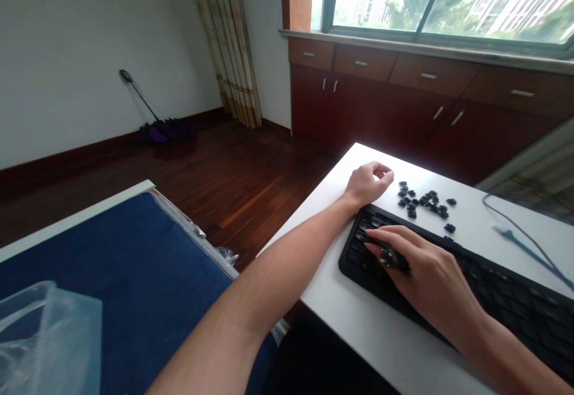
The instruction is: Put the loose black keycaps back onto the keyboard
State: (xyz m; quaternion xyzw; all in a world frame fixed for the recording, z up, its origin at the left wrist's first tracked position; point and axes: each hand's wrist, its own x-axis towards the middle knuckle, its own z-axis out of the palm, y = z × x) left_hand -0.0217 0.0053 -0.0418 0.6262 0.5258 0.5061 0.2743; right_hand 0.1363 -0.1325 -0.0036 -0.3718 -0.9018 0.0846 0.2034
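Observation:
A black keyboard (502, 290) lies on a white table (354, 317). My right hand (424, 269) rests over the keyboard's left end, fingers pressed together and pinching a small dark keycap (391, 259) against the thumb. My left hand (370, 183) sits on the table just beyond the keyboard's left corner. Its fingers are curled into a loose fist with thumb and forefinger touching, and what they hold is hidden. A pile of several loose black keycaps (426, 201) lies on the table just right of the left hand.
A blue-tipped cable (524, 242) runs across the table's right side. A blue fabric bag with a zipper (134, 275) and clear plastic (45, 341) sit at lower left. Red wooden cabinets (403, 102) line the wall under the window; a folded umbrella (156, 126) lies on the floor.

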